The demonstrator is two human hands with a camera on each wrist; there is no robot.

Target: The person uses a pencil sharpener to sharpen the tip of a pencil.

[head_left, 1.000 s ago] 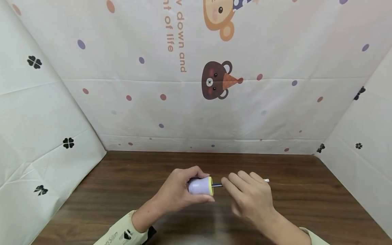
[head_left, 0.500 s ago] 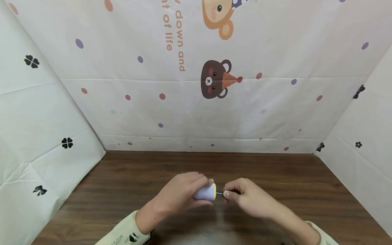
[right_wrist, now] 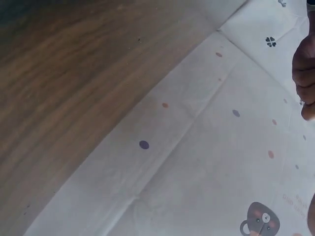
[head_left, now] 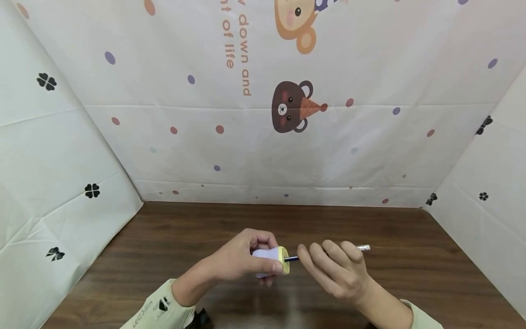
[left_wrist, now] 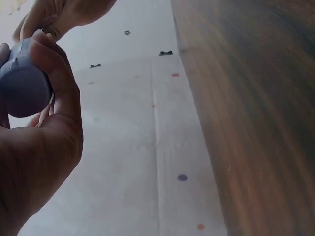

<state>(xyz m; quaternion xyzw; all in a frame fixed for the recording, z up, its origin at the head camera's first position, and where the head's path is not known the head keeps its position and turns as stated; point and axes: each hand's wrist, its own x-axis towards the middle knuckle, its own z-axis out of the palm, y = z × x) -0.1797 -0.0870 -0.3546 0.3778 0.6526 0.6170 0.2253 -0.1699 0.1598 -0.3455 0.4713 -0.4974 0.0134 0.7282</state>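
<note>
My left hand [head_left: 236, 258] grips a lavender pencil sharpener [head_left: 264, 253] with a yellow rim, its thumb lying along the near side. The rim faces right, and a dark pencil [head_left: 291, 259] enters it, so the pencil's tip is hidden inside. My right hand [head_left: 334, 272] curls its fingers round the pencil, and the white end sticks out beyond them. In the left wrist view, the round base of the pencil sharpener [left_wrist: 25, 91] faces the camera, with fingers wrapped round it. The right wrist view shows only part of a hand [right_wrist: 305, 73] at its right edge.
Both hands are above a dark brown wooden table [head_left: 185, 228]. A white sheet [head_left: 185, 151] printed with dots and a bear hangs behind it. White side sheets [head_left: 53, 192] stand at left and right.
The right hand has gone from pinching the pencil close to the sharpener to a turned, curled grip further along it. The left hand has rotated the sharpener so its rim shows more.
</note>
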